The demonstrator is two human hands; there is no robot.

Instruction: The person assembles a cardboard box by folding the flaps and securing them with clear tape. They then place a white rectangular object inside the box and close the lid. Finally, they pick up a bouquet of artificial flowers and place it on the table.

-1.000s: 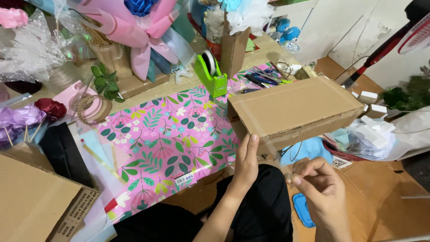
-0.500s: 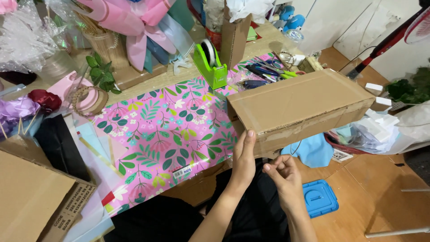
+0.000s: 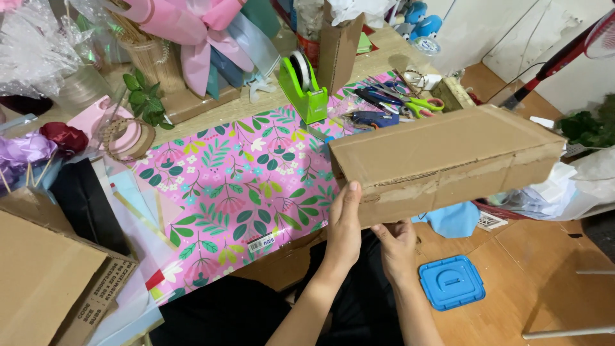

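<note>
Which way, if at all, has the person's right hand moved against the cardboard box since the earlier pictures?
Yes. The right hand has risen from below and clear of the cardboard box to its underside, close beside the left hand.

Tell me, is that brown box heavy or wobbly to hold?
Probably light: the box is held off the table, partly past its edge, by the left hand and right hand at one end only. It looks stiff, since its faces stay flat. Gripped at one end, it may tip.
</note>
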